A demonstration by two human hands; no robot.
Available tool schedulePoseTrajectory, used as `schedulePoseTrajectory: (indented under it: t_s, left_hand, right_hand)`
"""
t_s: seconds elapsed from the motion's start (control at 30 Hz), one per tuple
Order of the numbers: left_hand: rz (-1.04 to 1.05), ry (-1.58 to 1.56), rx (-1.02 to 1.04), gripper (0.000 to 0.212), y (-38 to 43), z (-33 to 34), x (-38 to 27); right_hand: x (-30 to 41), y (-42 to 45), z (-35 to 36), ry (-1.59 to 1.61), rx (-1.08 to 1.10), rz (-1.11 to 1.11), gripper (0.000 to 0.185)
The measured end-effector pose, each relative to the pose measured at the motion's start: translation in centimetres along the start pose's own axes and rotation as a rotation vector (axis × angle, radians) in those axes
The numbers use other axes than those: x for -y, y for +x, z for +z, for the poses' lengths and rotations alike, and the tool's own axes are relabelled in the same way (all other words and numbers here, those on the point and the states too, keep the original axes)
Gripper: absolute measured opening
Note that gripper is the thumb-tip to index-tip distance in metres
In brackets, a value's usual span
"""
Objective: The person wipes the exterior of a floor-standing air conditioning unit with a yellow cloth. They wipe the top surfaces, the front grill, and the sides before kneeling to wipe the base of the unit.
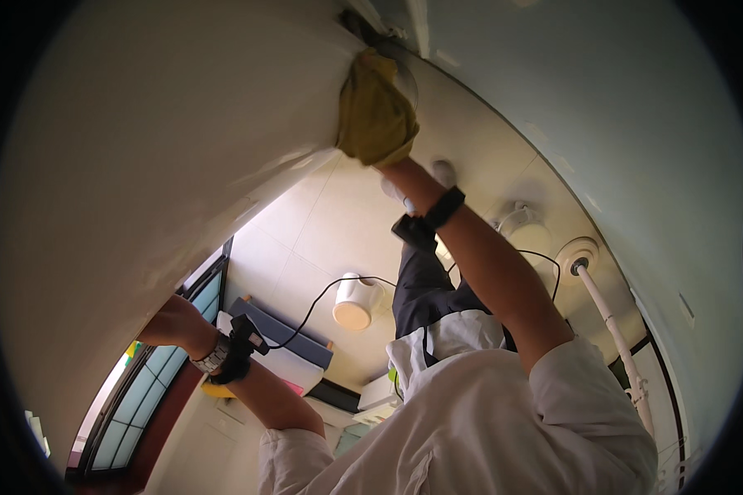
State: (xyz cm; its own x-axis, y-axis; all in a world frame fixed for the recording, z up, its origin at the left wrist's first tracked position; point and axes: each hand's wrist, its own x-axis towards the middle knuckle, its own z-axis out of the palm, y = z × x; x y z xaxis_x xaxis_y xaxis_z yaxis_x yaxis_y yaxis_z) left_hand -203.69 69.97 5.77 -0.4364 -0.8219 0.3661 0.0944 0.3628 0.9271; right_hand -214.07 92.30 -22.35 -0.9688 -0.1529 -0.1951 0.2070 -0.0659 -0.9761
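Note:
A mustard-yellow cloth (374,114) covers my right hand (378,139), so its fingers are hidden. The cloth lies against the edge of a large, smooth pale panel (161,124), close to the corner where the panel nears the wall. My left hand (172,322) is at the panel's lower left edge; its fingertips are out of sight behind that edge. A metal-band watch (213,357) circles the left wrist. Both wrists carry black strapped devices, the left one (247,334) and the right one (416,230), with black cables.
A pale wall (644,136) curves along the right side. On the tiled floor (303,216) stand a white bin-like container (353,303), a white pole (610,328) on a round base and a rounded white object (528,232). A paned window (133,408) and a grey-blue bench-like piece (285,331) are at left.

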Motion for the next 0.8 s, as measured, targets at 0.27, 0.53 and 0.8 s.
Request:
schedulePoseTrajectory:
  t_s: [0.27,0.53,0.8]
  left_hand:
    - [0.174,0.18,0.103,0.064,0.9,-0.7,1.0]
    - [0.1,0.017,0.216,0.058,3.1,-3.9,2.6]
    - [0.096,-0.007,0.218,0.064,1.0,-2.9,3.7]
  right_hand:
    - [-12.8,3.5,-1.9,0.214,-0.038,0.558,0.071]
    - [-12.2,-0.2,-0.5,0.366,-0.039,0.879,0.082]
    - [-2.8,-4.2,-2.0,0.524,0.263,0.772,0.063]
